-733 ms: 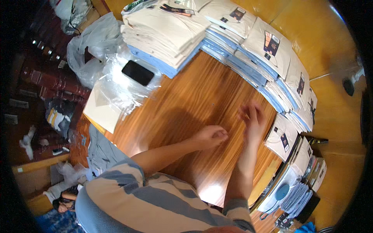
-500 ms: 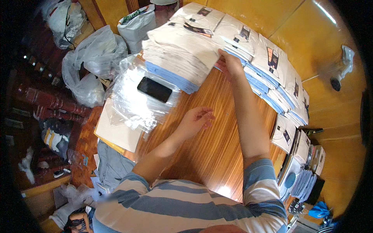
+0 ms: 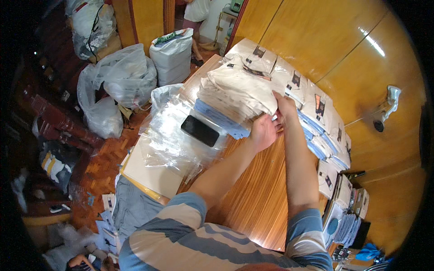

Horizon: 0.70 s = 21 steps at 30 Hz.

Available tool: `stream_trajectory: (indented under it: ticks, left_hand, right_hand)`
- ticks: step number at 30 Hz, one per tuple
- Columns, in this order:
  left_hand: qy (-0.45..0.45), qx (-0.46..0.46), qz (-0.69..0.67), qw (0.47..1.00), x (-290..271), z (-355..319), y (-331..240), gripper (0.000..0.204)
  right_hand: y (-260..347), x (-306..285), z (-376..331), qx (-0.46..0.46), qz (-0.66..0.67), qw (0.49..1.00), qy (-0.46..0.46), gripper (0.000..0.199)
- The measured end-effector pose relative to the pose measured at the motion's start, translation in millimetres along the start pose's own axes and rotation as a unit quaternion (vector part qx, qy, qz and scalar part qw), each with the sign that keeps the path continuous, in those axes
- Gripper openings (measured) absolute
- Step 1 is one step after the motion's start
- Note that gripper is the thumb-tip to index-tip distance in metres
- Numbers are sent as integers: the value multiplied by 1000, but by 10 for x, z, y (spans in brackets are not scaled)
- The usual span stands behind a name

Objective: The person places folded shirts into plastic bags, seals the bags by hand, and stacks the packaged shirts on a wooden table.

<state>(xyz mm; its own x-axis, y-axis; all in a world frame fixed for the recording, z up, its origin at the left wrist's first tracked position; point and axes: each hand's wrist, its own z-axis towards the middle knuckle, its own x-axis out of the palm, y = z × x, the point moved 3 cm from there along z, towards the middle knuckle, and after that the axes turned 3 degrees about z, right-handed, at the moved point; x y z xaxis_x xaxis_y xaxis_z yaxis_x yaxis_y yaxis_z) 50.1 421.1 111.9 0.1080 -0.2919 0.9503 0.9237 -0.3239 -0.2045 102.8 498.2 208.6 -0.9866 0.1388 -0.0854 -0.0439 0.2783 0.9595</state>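
A tall stack of folded cream garments (image 3: pixel 239 83), with light blue cloth at its base, stands on the wooden table. At its near right corner my right hand (image 3: pixel 285 108) is closed on the top cream garment, whose upper layer looks rumpled. Just below it, my left hand (image 3: pixel 263 133) is raised to the same corner, fingers loosely curved and slightly apart. A small white bit shows between the two hands; its kind is unclear. A black phone (image 3: pixel 200 130) lies left of the stack on clear plastic sleeves (image 3: pixel 165 142).
Bagged cream and blue garments (image 3: pixel 316 108) line the table's far right side against a yellow wood wall. Cardboard sheets (image 3: pixel 151 174) lie at the left edge. Stuffed plastic bags (image 3: pixel 129 74) and a white sack (image 3: pixel 172 58) stand on the floor. Another person (image 3: pixel 196 13) stands beyond.
My left hand has moved up and right from over the table to the stack's corner. My right hand stays by the stack. The view has shifted, bringing another person's legs in.
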Motion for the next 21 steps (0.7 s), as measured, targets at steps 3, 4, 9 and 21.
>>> stream_trajectory:
  ticks: [3, 4, 9, 21]
  left_hand:
    - [157, 126, -88, 976, -100, 211, 2, 54]
    - [-73, 97, -99, 988, 134, 204, 153, 59]
    - [-44, 196, -76, 977, 385, 58, 116, 69]
    - [-151, -60, -149, 975, -803, -2305, 1343, 75]
  right_hand:
    - [3, -143, -272, -78, -31, 996, -12, 41]
    - [-169, -463, -182, -84, -29, 995, -40, 40]
    - [-719, -1129, -663, -99, 46, 992, -68, 38]
    - [-3209, -2740, -2517, -3, 61, 998, -19, 29]
